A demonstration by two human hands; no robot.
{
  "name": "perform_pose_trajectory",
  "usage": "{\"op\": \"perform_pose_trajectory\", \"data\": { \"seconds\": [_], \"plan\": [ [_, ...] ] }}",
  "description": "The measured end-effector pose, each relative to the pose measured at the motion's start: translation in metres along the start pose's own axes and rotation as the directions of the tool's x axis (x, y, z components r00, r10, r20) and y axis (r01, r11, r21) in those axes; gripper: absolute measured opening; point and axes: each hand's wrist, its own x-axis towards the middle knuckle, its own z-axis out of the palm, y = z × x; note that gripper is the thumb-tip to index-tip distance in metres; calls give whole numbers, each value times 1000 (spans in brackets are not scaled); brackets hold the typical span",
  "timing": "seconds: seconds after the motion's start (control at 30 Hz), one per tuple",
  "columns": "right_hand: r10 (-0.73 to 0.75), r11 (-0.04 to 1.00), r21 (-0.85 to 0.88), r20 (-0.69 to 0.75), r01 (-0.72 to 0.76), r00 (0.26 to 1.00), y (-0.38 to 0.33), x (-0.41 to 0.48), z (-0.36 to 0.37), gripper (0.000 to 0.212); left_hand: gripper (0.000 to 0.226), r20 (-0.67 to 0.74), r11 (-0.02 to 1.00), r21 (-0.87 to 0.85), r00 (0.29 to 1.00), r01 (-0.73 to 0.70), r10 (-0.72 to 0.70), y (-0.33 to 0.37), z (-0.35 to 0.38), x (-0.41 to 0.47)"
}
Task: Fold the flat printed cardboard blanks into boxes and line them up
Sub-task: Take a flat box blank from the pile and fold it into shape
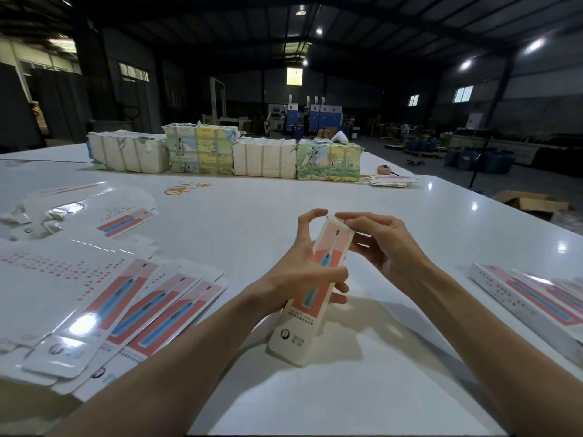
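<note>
A glossy white table (268,203) fills the foreground of a dim warehouse with ceiling lights and blue machines (315,116) at the back. Over its middle, the left hand (293,279) grips a tall, narrow printed box (328,244), tilted, while the right hand (381,247) pinches its top flap. Flat blanks (151,310) fan out at left, finished boxes (536,298) lie at right, and wrapped bundles (227,152) line the far edge near loose rubber bands (186,187).

Both hands hold a tall box (318,279) upright on the worktop (252,209): left hand (303,272) grips its middle, right hand (375,244) pinches its top flap.
</note>
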Motion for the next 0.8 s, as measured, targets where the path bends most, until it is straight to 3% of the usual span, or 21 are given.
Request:
{"op": "perform_pose_trajectory", "data": {
  "seconds": [0.37, 0.57, 0.8],
  "plan": [
    [-17, 996, -85, 2, 17, 1000, -1, 0, 1, 30, 95, -16, 999, -36, 999, 36, -37, 2, -1, 1],
    [-53, 990, -132, -12, 51, 998, 3, 1, -1, 33, 95, -25, 1000, 14, 1000, -17, 18, -2, -1, 0],
    [-103, 973, -197, 104, 122, 989, 3, -1, -3, 33, 88, -47, 1000, 21, 999, 6, -5, -2, -4, -1]
  ]
}}
